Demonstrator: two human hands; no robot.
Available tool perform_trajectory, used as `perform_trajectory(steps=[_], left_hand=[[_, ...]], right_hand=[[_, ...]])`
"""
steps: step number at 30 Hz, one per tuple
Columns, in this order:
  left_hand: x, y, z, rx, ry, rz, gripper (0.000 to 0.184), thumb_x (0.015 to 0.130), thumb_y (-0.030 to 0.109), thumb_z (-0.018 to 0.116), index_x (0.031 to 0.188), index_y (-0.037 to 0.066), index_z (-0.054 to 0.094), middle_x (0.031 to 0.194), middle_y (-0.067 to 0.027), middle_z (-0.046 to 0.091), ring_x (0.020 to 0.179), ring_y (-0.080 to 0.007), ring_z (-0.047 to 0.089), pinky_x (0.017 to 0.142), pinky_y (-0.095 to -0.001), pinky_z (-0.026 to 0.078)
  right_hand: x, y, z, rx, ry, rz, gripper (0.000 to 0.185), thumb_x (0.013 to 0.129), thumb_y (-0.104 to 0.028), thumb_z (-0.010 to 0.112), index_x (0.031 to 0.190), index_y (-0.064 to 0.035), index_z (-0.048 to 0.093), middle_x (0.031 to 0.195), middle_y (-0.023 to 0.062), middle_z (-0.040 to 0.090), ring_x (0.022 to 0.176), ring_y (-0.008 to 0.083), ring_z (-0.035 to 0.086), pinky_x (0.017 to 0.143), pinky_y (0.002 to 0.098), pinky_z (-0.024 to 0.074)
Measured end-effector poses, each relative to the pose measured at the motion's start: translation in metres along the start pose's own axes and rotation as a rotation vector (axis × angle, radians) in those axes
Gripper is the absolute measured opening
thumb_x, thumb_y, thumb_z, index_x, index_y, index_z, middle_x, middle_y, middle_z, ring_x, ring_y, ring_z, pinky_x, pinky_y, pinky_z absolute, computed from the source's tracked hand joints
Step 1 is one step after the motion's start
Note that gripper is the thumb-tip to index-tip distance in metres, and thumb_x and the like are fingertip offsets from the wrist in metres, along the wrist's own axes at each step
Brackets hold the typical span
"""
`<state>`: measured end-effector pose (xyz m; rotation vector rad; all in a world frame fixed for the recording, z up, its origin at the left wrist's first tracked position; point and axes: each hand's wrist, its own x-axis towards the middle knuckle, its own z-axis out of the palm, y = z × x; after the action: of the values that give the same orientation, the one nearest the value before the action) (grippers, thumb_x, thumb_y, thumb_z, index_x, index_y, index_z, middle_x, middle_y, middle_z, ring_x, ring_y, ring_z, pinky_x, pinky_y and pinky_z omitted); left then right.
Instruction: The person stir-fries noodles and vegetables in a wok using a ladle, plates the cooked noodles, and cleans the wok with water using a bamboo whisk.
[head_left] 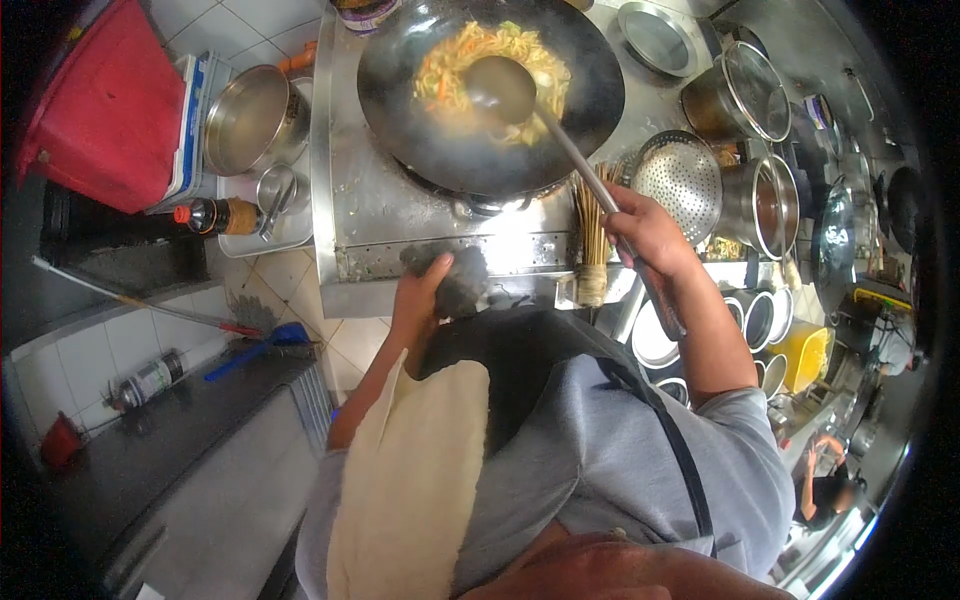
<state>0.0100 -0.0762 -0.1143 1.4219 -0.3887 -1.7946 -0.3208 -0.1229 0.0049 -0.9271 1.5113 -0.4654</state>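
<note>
Steam rises from a large black wok [400,120] on the metal stove, and noodles with vegetables [535,50] lie in it. My right hand [648,232] is wrapped round the long handle of a ladle [502,90], whose bowl rests over the noodles. At the stove's front edge, my left hand [420,290] holds a dark cloth [460,280], with the thumb on top of it. This hand is below the wok and apart from it. A bamboo brush [592,240] stands just left of my right hand.
A perforated strainer [677,185] and metal pots [770,205] are at the right. To the left are a steel pot [250,120], a sauce bottle [205,215] and a red bin [110,100]. Another person [828,495] is far off at the lower right.
</note>
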Motion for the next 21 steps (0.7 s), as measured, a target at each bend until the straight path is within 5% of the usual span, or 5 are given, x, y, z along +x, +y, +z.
perform_trajectory(steps=[3, 10, 15, 19, 21], left_hand=[[0.009, -0.029, -0.060, 0.236, 0.041, 0.122, 0.052, 0.091, 0.037, 0.075, 0.121, -0.004, 0.064, 0.112, -0.0112, 0.070, 0.092, -0.0205, 0.068, 0.084, -0.0344, 0.053], [-0.020, -0.030, -0.099, 0.242, 0.184, 0.061, 0.056, 0.092, 0.043, 0.073, 0.121, -0.004, 0.066, 0.114, -0.0106, 0.071, 0.098, -0.0202, 0.066, 0.088, -0.0351, 0.051], [-0.012, -0.056, -0.124, 0.191, 0.217, 0.157, 0.052, 0.090, 0.044, 0.075, 0.116, -0.001, 0.069, 0.109, -0.0082, 0.072, 0.092, -0.0183, 0.066, 0.083, -0.0344, 0.052], [-0.018, -0.046, -0.109, 0.095, 0.147, 0.170, 0.051, 0.089, 0.040, 0.075, 0.120, 0.000, 0.067, 0.109, -0.0081, 0.071, 0.098, -0.0189, 0.065, 0.086, -0.0339, 0.051], [-0.026, -0.034, -0.099, 0.110, 0.159, 0.142, 0.051, 0.089, 0.037, 0.075, 0.122, 0.000, 0.066, 0.110, -0.0082, 0.071, 0.097, -0.0195, 0.065, 0.087, -0.0336, 0.051]], right_hand=[[0.002, 0.010, 0.000, 0.203, -0.044, -0.023, 0.055, 0.092, -0.010, 0.055, 0.146, 0.0021, 0.049, 0.072, 0.0022, 0.054, 0.047, 0.0100, 0.047, 0.042, 0.0241, 0.0391], [-0.018, -0.012, 0.007, 0.495, -0.107, -0.001, 0.041, 0.095, -0.012, 0.052, 0.131, 0.0069, 0.053, 0.068, 0.0032, 0.051, 0.042, 0.0095, 0.043, 0.039, 0.0230, 0.0360], [0.008, -0.064, 0.012, 0.328, -0.189, -0.205, 0.014, 0.094, -0.015, 0.052, 0.094, -0.0016, 0.054, 0.063, 0.0025, 0.050, 0.041, 0.0098, 0.045, 0.038, 0.0251, 0.0355], [0.091, -0.130, 0.020, -0.043, -0.126, -0.464, 0.012, 0.091, -0.014, 0.057, 0.089, -0.0027, 0.055, 0.068, 0.0053, 0.056, 0.046, 0.0141, 0.053, 0.043, 0.0305, 0.0419], [0.144, -0.163, 0.030, -0.072, -0.058, -0.553, 0.017, 0.089, -0.013, 0.060, 0.098, 0.0010, 0.059, 0.072, 0.0067, 0.058, 0.050, 0.0150, 0.055, 0.048, 0.0326, 0.0459]])
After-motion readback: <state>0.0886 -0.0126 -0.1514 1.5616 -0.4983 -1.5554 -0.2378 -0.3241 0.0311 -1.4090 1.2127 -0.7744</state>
